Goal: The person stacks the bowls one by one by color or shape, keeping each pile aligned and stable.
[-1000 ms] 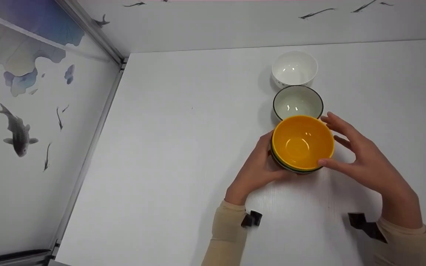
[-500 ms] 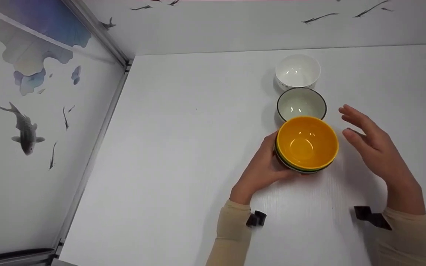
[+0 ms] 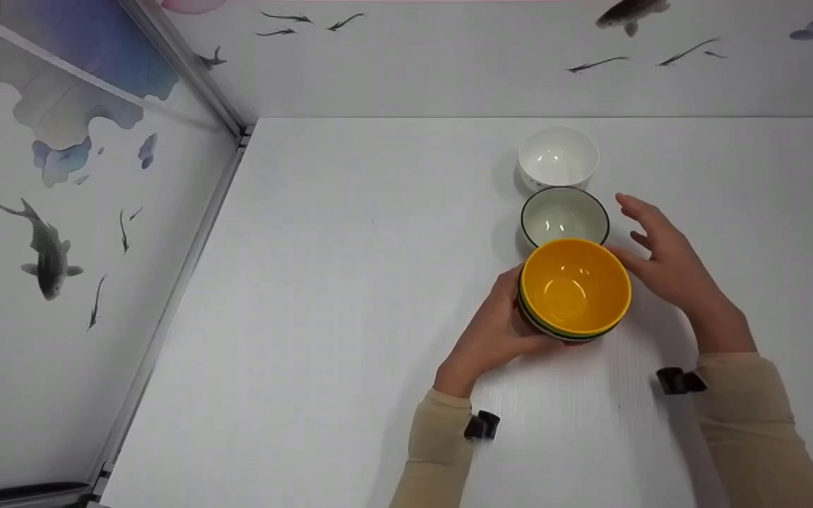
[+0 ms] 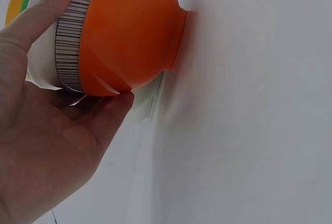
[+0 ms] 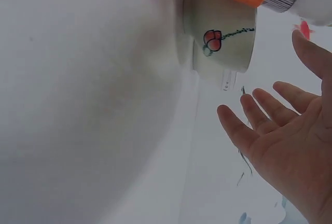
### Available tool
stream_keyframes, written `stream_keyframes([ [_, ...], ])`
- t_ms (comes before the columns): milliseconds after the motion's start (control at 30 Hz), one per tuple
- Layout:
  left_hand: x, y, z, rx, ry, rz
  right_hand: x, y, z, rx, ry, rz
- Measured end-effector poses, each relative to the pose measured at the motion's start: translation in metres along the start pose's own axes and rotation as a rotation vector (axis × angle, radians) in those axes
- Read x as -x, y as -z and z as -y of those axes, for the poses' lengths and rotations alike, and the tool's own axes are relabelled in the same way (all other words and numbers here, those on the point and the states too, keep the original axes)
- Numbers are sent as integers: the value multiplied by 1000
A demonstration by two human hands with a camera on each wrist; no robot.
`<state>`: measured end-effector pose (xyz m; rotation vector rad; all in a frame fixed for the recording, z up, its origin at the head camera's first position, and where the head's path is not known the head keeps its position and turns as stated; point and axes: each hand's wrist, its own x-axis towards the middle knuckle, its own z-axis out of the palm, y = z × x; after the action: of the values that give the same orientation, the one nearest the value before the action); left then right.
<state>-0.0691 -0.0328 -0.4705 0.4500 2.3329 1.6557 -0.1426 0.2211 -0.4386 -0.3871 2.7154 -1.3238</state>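
My left hand (image 3: 495,324) grips a stack of nested bowls from its left side. On top is a yellow bowl (image 3: 576,286), with green and white rims showing under it. The left wrist view shows an orange bowl (image 4: 129,27) with a black-lined band at the bottom of the stack; its foot is close to the tabletop, contact unclear. My right hand (image 3: 671,264) is at the stack's right, fingers extended and apart, holding nothing. Just behind the stack stands a pale green bowl (image 3: 565,215) with a dark rim; a red fruit pattern marks its side in the right wrist view.
A white bowl (image 3: 558,156) stands at the back, behind the pale green one. The white tabletop (image 3: 343,296) runs to a back wall (image 3: 435,70) and a left side panel (image 3: 96,233), both printed with fish.
My right hand has left the yellow bowl's rim, drawn off to the right, then come back left toward the bowls. My left hand keeps hold of the stack. The head view has shifted slightly.
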Motion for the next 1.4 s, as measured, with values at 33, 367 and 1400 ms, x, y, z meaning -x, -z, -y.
stream_keyframes([
  [33,1,-1,2,2,2,1,-2,-2,-3,1,-9,16],
  [367,6,-3,9,8,26,-1,-17,-20,-13,0,-91,136],
  [1400,-1,0,0,10,-33,11,-48,1,-6,-7,22,311],
])
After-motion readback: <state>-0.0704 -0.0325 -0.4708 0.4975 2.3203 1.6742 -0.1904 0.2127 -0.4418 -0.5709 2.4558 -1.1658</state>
